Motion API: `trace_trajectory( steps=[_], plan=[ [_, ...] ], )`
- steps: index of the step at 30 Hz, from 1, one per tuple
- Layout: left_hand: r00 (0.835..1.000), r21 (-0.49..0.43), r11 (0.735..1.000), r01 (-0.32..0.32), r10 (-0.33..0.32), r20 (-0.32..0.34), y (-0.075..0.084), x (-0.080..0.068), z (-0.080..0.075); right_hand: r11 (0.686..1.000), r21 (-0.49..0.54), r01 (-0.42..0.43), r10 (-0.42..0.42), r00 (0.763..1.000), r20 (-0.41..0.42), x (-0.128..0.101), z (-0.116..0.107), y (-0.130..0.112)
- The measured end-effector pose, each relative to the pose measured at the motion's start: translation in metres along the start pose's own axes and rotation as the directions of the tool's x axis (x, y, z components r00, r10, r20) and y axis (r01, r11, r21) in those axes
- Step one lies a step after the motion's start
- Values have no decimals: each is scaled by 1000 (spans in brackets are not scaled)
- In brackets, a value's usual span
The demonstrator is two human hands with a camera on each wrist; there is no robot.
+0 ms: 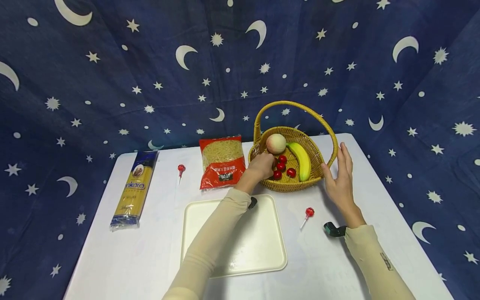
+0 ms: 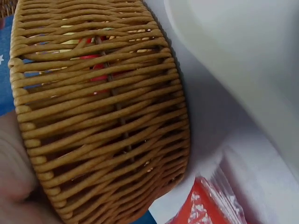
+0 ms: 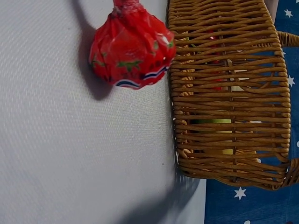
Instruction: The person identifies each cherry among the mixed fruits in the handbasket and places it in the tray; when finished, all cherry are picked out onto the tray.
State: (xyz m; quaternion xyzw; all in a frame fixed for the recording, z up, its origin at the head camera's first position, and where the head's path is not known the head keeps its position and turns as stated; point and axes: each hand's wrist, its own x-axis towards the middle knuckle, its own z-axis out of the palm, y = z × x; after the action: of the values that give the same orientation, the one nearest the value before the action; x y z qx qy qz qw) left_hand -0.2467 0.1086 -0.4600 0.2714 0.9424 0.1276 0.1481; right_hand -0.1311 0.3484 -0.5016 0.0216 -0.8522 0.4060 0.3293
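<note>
Fingertips of left grip (image 1: pixel 261 166) hidden, tray (image 1: pixel 258 246) partly behind sleeve (image 1: pixel 210 243)

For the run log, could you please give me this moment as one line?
left hand: in basket, by red fruit | right hand: at basket's right side | left grip: hidden

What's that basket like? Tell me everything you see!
The basket is golden-brown and looks like woven wicker, with gaps between its strands and one tall arched handle. It stands upright on the white table, holding a peach, a banana and small red fruits. The left hand reaches in over its left side; the right hand is at its right edge, apparently touching.
</note>
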Motion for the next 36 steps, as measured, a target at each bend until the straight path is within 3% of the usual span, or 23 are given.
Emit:
trace_trajectory(
  steps=[11,17,26,36],
  plan=[
    [998,-94,996,-9,3,-58,-3,-1,1,1000,-8,-10,10,1000,1,0,2,0],
    [986,-205,976,-68,35,-163,-6,-10,-4,1000,-9,-15,15,1000,-2,-1,2,0],
    [925,-407,894,-186,19,-380,-18,-44,-11,1000,11,18,-17,1000,-17,1,3,-2],
    [826,-421,852,-310,22,-563,-28,-78,-16,1000,3,-9,9,1000,-6,0,0,-1]
  ],
)
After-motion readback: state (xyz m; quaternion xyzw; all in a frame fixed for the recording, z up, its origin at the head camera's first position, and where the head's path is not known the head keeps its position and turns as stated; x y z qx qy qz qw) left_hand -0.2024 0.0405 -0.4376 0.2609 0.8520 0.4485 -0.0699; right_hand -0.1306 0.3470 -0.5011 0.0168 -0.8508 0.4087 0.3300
